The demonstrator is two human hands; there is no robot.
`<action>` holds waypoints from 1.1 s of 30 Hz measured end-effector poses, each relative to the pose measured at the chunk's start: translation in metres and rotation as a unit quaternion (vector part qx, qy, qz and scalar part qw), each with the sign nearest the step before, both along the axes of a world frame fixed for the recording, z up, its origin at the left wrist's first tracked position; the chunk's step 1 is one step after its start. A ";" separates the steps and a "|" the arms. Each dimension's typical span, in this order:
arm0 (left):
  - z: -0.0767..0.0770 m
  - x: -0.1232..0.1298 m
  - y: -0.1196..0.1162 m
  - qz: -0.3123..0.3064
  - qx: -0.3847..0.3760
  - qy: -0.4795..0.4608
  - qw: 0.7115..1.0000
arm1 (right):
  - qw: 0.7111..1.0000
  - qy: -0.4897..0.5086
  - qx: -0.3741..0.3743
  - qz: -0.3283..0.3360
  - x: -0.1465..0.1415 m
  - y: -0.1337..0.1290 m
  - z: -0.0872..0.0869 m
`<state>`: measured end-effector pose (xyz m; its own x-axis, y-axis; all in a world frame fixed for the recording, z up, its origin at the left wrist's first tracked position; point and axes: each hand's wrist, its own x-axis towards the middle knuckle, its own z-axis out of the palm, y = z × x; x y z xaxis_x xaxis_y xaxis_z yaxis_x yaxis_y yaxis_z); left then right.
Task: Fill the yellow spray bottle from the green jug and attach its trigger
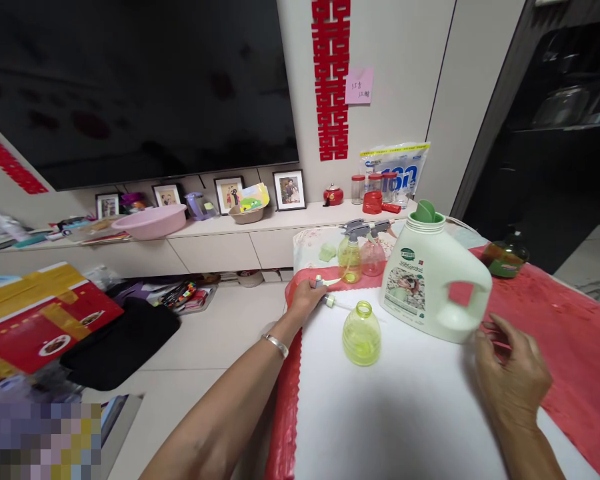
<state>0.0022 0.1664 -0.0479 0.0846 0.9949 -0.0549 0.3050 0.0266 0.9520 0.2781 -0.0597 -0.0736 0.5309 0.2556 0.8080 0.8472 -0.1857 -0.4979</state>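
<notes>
My left hand (307, 298) is closed around a trigger spray head (326, 300) at the left edge of the white mat. Its thin dip tube points right, towards a yellow-green ribbed spray bottle (362, 337) standing upright with its neck uncovered. Beside the lower right corner of a pale green detergent jug (430, 280), my right hand (513, 367) has its fingers apart and curved, holding nothing. Whether a fingertip touches the jug, I cannot tell. The jug is upright and uncapped, with a darker green piece (426, 211) at its mouth.
Behind stand a yellow spray bottle (350, 263) and a pink one (373, 259), both with grey trigger heads. A dark bottle (505, 257) is on the red cloth (570, 327) at right. A long cabinet (215, 250) with framed photos runs along the wall.
</notes>
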 end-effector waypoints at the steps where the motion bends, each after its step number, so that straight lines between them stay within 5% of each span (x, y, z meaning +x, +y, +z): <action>1: 0.001 -0.002 0.000 0.000 0.004 -0.032 0.999 | 1.000 0.003 -0.001 0.001 0.000 0.000 0.000; 5: 0.024 -0.014 0.004 0.023 0.034 -0.146 0.988 | 1.000 0.015 -0.003 0.001 -0.002 -0.001 0.002; 12: 0.112 -0.030 0.004 0.057 0.169 -0.265 0.947 | 1.000 0.025 -0.012 0.000 -0.001 0.000 0.001; 17: 0.160 -0.021 -0.013 -0.018 0.293 -0.311 0.904 | 1.000 0.023 -0.017 -0.003 0.000 -0.001 0.001; 23: 0.175 -0.007 -0.030 -0.087 0.357 -0.219 0.904 | 1.000 0.016 -0.016 -0.004 0.000 0.000 0.000; 33: 0.166 0.012 -0.060 -0.147 0.369 -0.118 0.910 | 1.000 0.016 -0.010 -0.003 -0.001 -0.002 0.002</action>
